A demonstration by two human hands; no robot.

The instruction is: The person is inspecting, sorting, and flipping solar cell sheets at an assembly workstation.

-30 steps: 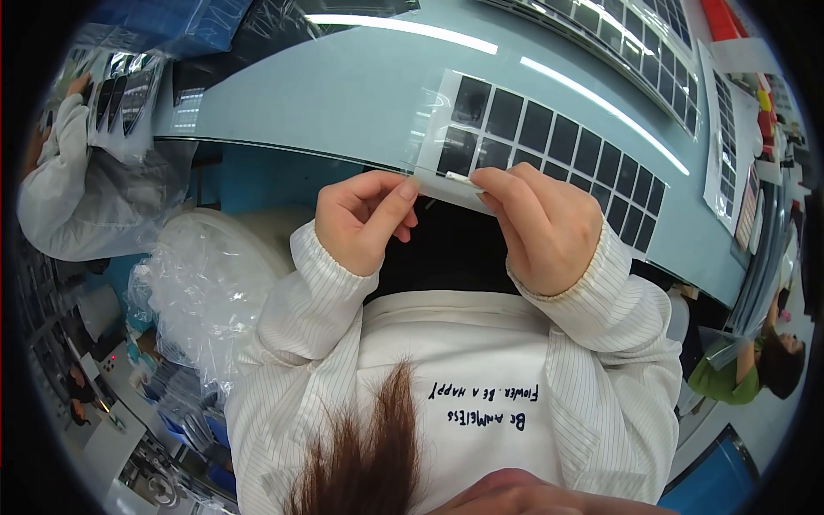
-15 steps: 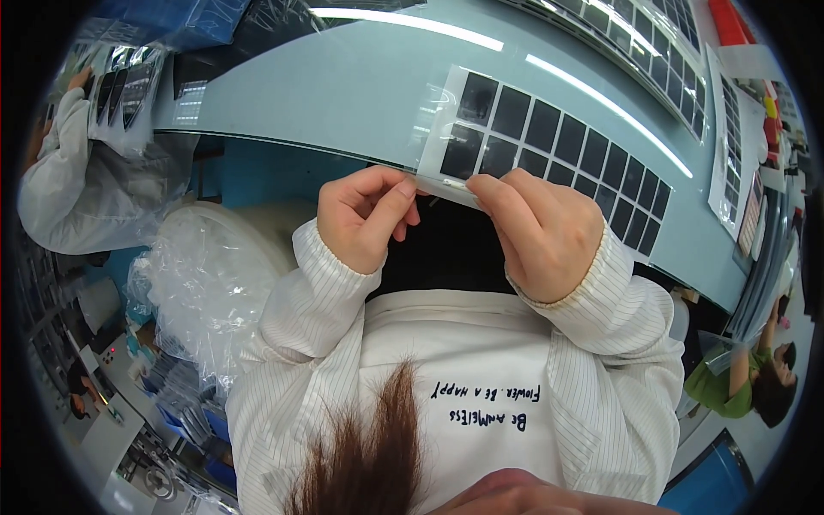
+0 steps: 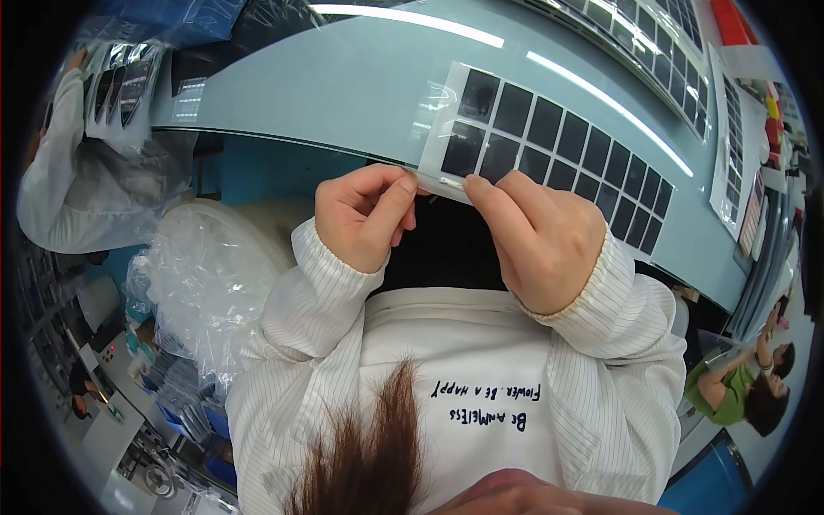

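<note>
A white-backed sheet with rows of dark rectangles (image 3: 543, 123) lies on the pale glass-topped table, its near edge reaching the table's front edge. My left hand (image 3: 360, 215) pinches the near left corner of this sheet, or of a clear film on it, between thumb and index finger; which layer I cannot tell. Its other fingers are curled. My right hand (image 3: 541, 236) is closed, thumb and index finger on the sheet's near edge a short way to the right. Between the hands that edge looks slightly bent up and catches the light.
More sheets with dark rectangles lie at the far right of the table (image 3: 283, 94). A large bin lined with clear plastic (image 3: 202, 283) stands at my left. Beyond it a person in white (image 3: 107, 193) handles bagged dark pieces. A person in green (image 3: 730, 386) is at the right.
My hands hold nearly the same place at the sheet's edge, the right having shifted very slightly. At the right, the person in green has moved their arms.
</note>
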